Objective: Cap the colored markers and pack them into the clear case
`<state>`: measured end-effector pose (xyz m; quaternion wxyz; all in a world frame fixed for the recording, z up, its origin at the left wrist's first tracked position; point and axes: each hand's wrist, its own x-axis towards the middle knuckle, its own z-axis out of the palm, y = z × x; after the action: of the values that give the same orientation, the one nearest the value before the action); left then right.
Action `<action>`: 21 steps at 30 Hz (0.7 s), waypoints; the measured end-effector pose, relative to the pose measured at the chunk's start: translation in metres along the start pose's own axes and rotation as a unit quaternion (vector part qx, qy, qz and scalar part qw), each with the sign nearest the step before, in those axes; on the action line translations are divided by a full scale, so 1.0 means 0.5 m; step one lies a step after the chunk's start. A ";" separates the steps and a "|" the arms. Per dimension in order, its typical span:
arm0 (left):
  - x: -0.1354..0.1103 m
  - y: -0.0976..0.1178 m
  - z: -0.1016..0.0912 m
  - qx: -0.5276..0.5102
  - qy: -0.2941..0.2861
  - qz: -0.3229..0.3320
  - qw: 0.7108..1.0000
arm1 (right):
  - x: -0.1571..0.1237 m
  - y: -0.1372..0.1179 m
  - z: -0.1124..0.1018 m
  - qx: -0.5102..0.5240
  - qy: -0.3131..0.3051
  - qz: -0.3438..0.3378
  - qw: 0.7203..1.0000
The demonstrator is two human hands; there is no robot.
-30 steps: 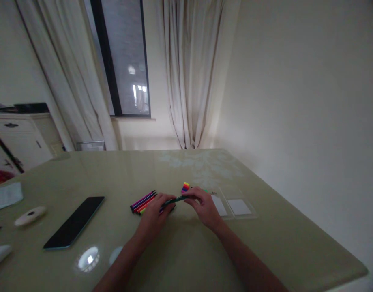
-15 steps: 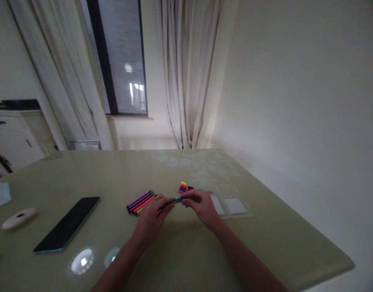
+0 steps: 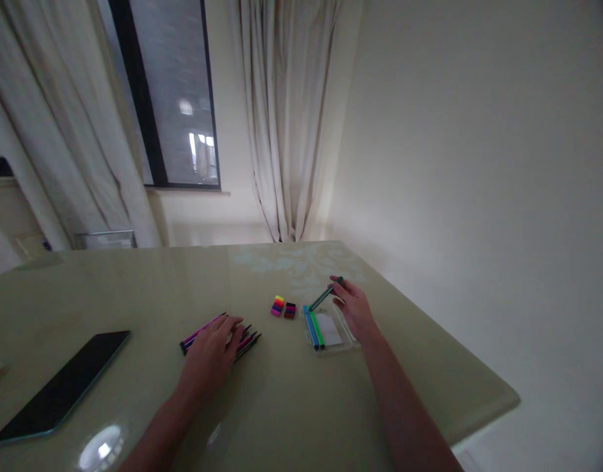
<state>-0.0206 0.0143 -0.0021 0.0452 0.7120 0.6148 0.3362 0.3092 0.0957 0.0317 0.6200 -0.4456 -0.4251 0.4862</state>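
My right hand (image 3: 353, 308) pinches a dark green felt-tip pen (image 3: 322, 297) near its upper end. The pen slants down to the left, its lower end over a clear plastic case (image 3: 348, 337). Inside the case lie a blue pen (image 3: 311, 328) and a bright green pen (image 3: 316, 329) side by side, beside a white insert (image 3: 328, 329). My left hand (image 3: 210, 351) rests, fingers stretched out, across a loose bunch of pens (image 3: 247, 344) on the table. Its palm and fingers hide most of them; ends stick out on both sides.
Two small groups of coloured caps, one bright (image 3: 277, 306) and one dark (image 3: 290, 311), sit between the pens and the case. A black tablet-like slab (image 3: 63, 387) lies at left on the glossy green table (image 3: 282, 406). A wall borders the table's right side.
My hands have parted: the right moved right and up to the case with the green pen, the left went onto the bunch. The view turned right. Blue and green pens in the case are now uncovered.
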 end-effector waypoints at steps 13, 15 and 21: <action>-0.005 0.002 -0.001 0.057 -0.052 0.030 0.997 | -0.004 0.038 0.000 -0.257 -0.032 -0.024 0.966; -0.006 0.002 0.000 0.061 -0.053 0.027 0.996 | -0.008 0.040 0.009 -0.284 -0.032 -0.017 0.958; -0.010 0.007 -0.004 0.045 -0.060 0.023 0.997 | -0.017 0.042 0.023 -0.330 -0.044 -0.028 0.942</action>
<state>-0.0188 0.0084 -0.0010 0.0419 0.7464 0.6086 0.2659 0.2918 0.0917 0.0133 0.4321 -0.5916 -0.6007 0.3201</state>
